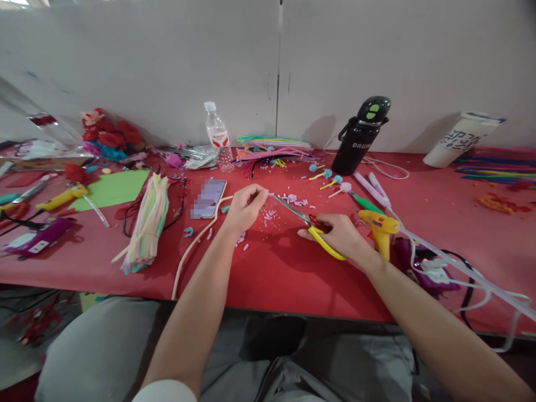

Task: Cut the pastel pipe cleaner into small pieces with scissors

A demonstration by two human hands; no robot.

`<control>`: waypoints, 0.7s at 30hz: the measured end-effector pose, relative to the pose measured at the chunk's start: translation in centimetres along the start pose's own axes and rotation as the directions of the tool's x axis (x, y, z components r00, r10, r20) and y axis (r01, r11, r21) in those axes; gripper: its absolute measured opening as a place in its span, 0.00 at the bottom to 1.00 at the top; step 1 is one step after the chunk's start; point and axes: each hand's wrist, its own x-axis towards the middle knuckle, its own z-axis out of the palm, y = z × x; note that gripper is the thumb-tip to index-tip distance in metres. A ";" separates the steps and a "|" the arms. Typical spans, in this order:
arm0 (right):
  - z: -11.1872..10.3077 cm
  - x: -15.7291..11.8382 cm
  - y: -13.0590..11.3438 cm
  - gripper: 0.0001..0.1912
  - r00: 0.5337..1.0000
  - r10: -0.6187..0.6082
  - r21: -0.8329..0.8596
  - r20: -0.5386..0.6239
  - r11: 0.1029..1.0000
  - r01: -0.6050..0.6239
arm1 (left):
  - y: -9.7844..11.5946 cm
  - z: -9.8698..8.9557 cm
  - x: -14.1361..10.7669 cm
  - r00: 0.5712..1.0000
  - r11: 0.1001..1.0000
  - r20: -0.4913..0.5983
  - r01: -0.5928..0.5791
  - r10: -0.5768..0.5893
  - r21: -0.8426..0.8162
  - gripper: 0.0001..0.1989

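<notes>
- Scissors with grey metal blades and yellow-and-red handles (pixel 302 215) sit in the right hand (pixel 335 233), whose fingers we see closed around the handles; the blades slant away to the left above the red desk (pixel 268 273).
- A small pale lilac piece (pixel 270 194) pokes out of the left hand (pixel 246 209); we see thumb and forefinger pinched together on it, right at the blade tips. We cannot tell whether the blades touch it.
- Tiny pale crumbs (pixel 269 218) are scattered below the blades, and short lilac offcuts (pixel 293 199) lie loosely just beyond them.
- A thin cream-coloured cord (pixel 195 245) curves from the near edge of the desk to behind the left hand; we cannot tell where it ends.
- To the left of that hand we find a smartphone with a lit screen (pixel 213 198), then a tied bundle of pale multicoloured stems (pixel 148 223).
- Beyond the scissors, we see little fluffy blue and pink balls on stalks (pixel 344 188) in a row, near a tall black drinking bottle with a green button (pixel 355 139).
- A yellow glue gun (pixel 380 223) stands just beside the right wrist.
- Towards the back we have a clear plastic bottle with a white cap (pixel 219 138).
</notes>
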 end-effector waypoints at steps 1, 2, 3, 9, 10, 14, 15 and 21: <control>0.0 0.0 0.0 0.31 1.000 -0.001 0.004 0.001 1.000 0.001 | 0.0 0.0 0.0 1.000 1.000 -0.003 -0.002 0.002 0.001 0.13; 0.0 0.0 0.0 0.31 1.000 -0.002 0.006 0.002 1.000 0.002 | 0.0 0.0 0.0 1.000 1.000 -0.005 -0.003 0.003 0.006 0.13; 0.0 0.0 0.0 0.31 1.000 -0.001 0.005 0.001 1.000 0.001 | 0.1 0.0 0.0 1.000 1.000 -0.009 -0.002 0.002 0.012 0.13; -0.1 0.0 0.0 0.31 1.000 0.006 0.006 0.004 1.000 -0.006 | 0.2 -0.1 -0.1 1.000 1.000 -0.011 0.004 -0.004 0.028 0.13; -0.1 0.0 0.0 0.31 1.000 0.005 0.008 0.005 1.000 -0.005 | 0.3 -0.1 -0.1 1.000 1.000 -0.011 0.004 -0.004 0.030 0.13; -0.1 0.0 0.0 0.31 1.000 -0.001 0.011 0.014 1.000 0.001 | 0.4 -0.1 -0.1 1.000 0.999 -0.010 0.011 -0.011 0.050 0.13; -0.1 0.0 0.0 0.31 1.000 -0.003 0.012 0.015 1.000 0.002 | 0.5 -0.1 -0.1 1.000 0.998 -0.009 0.012 -0.011 0.055 0.13; 0.0 0.0 0.1 0.30 1.000 -0.008 0.024 0.013 1.000 0.008 | 0.5 0.0 0.0 1.000 0.998 -0.010 -0.001 0.002 0.064 0.12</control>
